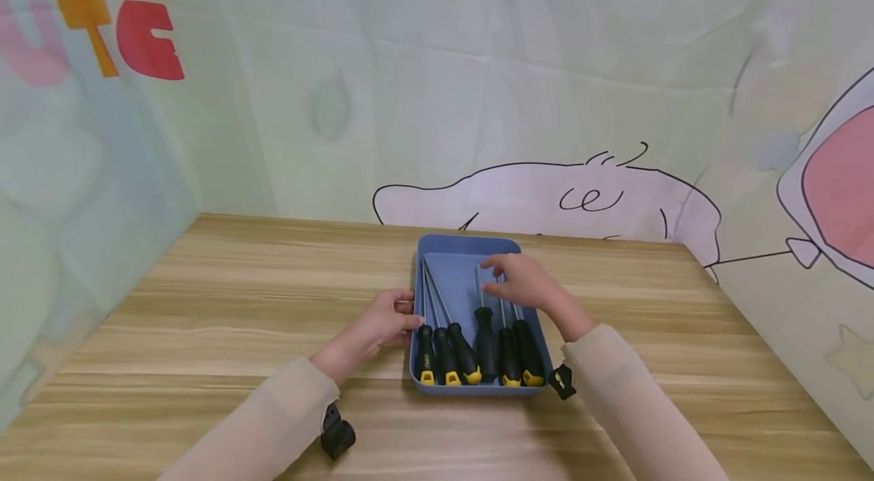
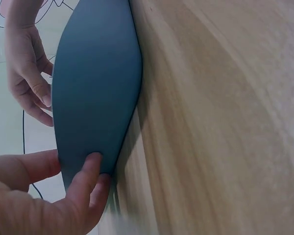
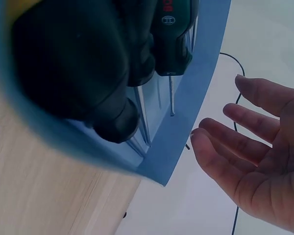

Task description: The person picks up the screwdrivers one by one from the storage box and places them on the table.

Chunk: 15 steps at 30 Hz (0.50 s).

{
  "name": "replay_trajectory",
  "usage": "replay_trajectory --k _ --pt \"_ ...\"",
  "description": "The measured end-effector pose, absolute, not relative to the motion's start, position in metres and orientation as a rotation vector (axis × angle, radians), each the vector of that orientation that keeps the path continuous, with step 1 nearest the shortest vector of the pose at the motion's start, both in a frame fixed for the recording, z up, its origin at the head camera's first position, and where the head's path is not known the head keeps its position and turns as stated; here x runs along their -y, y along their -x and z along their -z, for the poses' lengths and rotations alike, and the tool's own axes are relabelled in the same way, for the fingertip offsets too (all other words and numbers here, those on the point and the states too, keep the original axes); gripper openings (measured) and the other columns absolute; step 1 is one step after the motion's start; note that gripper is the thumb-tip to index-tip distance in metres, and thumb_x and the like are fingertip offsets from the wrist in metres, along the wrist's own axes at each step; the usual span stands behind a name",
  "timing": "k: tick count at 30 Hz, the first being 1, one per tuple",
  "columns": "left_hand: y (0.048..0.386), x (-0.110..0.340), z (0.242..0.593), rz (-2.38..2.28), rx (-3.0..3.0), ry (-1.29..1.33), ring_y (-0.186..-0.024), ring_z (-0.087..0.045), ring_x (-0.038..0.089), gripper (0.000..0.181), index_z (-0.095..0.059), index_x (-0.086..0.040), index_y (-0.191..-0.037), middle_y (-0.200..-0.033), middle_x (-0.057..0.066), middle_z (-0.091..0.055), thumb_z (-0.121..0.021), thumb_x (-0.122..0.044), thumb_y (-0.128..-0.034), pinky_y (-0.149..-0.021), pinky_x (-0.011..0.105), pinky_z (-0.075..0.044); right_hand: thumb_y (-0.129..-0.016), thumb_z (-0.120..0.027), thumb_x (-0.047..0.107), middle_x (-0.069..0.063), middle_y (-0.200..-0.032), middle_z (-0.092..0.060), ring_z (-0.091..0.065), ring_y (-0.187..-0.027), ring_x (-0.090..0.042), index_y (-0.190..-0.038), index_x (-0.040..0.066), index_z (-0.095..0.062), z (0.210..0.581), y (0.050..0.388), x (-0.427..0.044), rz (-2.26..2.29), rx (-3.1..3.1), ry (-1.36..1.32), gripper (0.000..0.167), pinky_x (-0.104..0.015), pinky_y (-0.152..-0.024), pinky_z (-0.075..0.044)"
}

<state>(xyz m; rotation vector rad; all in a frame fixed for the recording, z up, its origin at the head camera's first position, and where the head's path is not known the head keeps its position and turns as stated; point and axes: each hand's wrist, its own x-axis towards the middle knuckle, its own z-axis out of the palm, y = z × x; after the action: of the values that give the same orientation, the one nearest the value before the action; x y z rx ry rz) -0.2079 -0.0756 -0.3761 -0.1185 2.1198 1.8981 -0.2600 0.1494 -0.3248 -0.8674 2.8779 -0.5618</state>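
A blue tray (image 1: 467, 243) lies on the wooden table with several black-handled screwdrivers in it, handles toward me and shafts away. Three with yellow ends, among them a leftmost screwdriver (image 1: 426, 352), lie on the left side. On the right are a stout all-black screwdriver (image 1: 485, 344) and two yellow-ended ones, including the outermost screwdriver (image 1: 528, 352). My left hand (image 1: 385, 320) grips the tray's left wall, thumb at the rim and fingers against the outside. Above the shafts on the right, my right hand (image 1: 522, 280) hovers with loosely bent fingers and holds nothing.
The wooden table (image 1: 273, 276) extends on both sides of the tray. Behind it hangs a printed backdrop (image 1: 273, 124) with cartoon drawings and letters. Dark wrist devices, such as the left wrist camera (image 1: 337, 432), hang beneath the sleeves.
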Motion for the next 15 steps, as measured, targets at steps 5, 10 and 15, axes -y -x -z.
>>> replay_trajectory --k 5,10,15 --pt "0.208 0.076 0.374 -1.866 -2.144 0.137 -0.093 -0.056 0.026 0.052 -0.037 0.010 -0.135 -0.120 0.028 -0.048 -0.055 0.012 -0.0856 -0.077 0.040 -0.055 -0.087 -0.065 0.015 -0.020 -0.107 -0.064 -0.061 -0.088 -0.026 -0.118 -0.002 -0.060 0.320 0.259 -0.145 0.569 -2.856 0.879 0.036 -0.035 -0.073 -0.054" --pt "0.207 0.076 0.374 -1.852 -2.160 0.134 -0.093 -0.057 0.027 0.051 -0.038 0.010 -0.134 -0.117 0.027 -0.050 -0.055 0.012 -0.0856 -0.076 0.039 -0.055 -0.087 -0.065 0.015 -0.020 -0.108 -0.064 -0.062 -0.090 -0.027 -0.119 -0.002 -0.060 0.320 0.260 -0.136 0.598 -2.818 0.869 0.036 -0.037 -0.076 -0.054" --pt "0.207 0.076 0.374 -1.858 -2.156 0.131 -0.094 -0.057 0.027 0.052 -0.038 0.010 -0.134 -0.118 0.027 -0.049 -0.056 0.012 -0.0855 -0.076 0.040 -0.055 -0.086 -0.066 0.014 -0.019 -0.104 -0.064 -0.063 -0.080 -0.024 -0.119 -0.002 -0.059 0.322 0.262 -0.125 0.647 -2.758 0.777 0.037 -0.034 -0.071 -0.055"
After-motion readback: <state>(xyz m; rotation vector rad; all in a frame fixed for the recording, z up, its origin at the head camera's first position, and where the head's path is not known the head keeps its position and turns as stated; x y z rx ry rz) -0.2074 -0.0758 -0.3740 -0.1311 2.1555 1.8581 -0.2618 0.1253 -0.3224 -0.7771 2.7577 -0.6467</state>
